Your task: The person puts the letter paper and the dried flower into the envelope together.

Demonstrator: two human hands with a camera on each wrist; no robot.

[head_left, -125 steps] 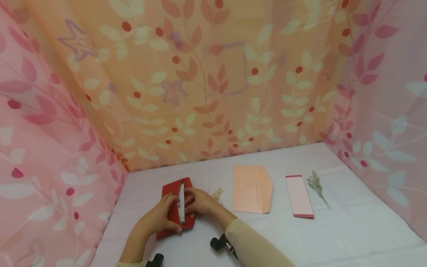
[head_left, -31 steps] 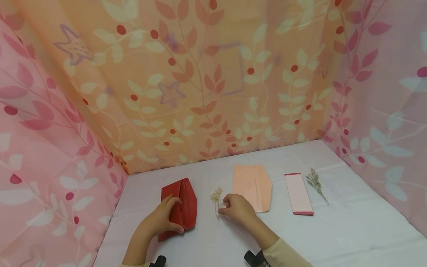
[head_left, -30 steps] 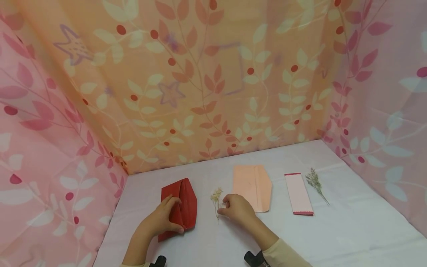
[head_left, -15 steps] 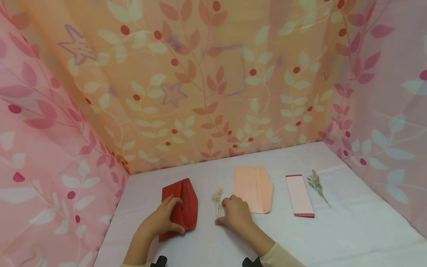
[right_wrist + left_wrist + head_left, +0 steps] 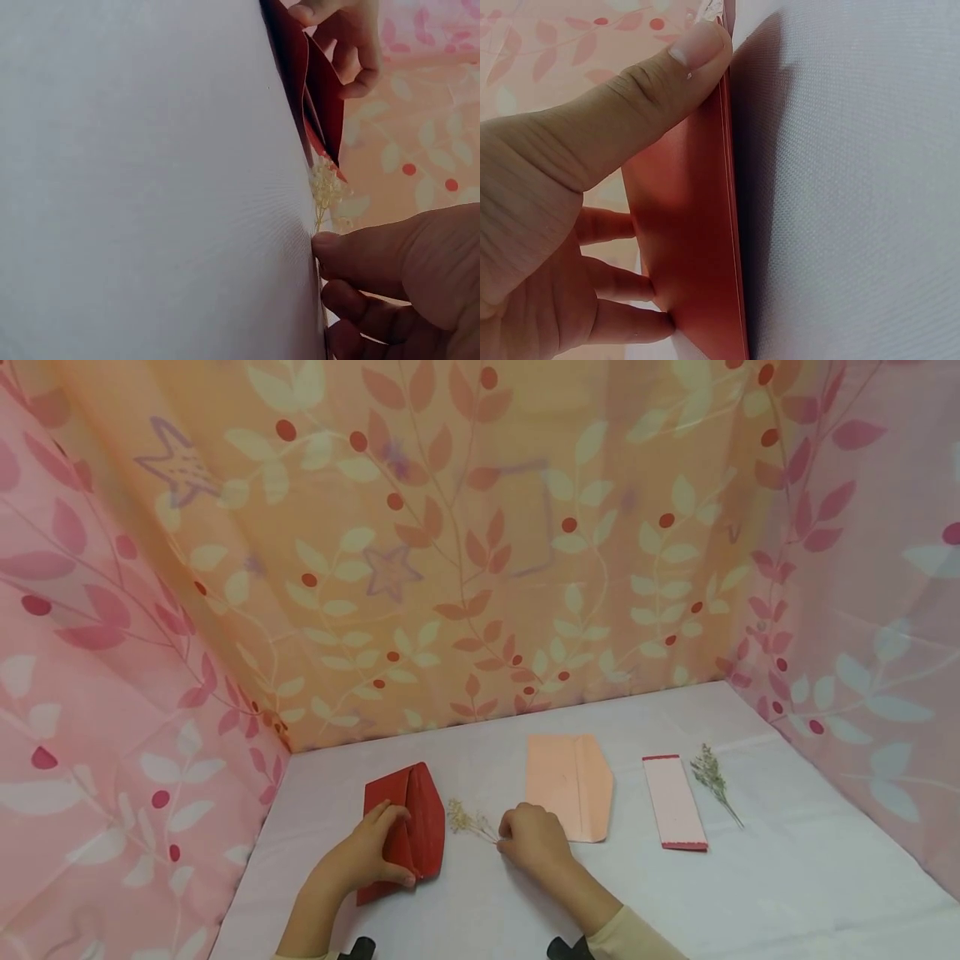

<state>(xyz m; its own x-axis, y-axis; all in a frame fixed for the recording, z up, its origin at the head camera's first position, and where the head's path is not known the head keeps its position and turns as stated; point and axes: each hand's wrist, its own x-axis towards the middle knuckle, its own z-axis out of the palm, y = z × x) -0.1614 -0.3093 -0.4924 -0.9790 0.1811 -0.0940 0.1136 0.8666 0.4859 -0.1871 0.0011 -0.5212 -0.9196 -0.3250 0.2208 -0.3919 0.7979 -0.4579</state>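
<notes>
Sprig (image 5: 327, 184) (dried, pale) pinched in R hand (image 5: 536, 840); L hand (image 5: 362, 852) holds red env. (image 5: 427, 827)

1st envelope (image 5: 429, 822): on table (image 5: 787, 885), under left hand (image 5: 366, 852)
1st sprig (image 5: 460, 818): between 1st envelope and right hand (image 5: 536, 839)
2nd envelope (image 5: 555, 777): right of 1st sprig
strip (image 5: 675, 803): right of 2nd envelope
2nd sprig (image 5: 709, 773): right of strip
</notes>
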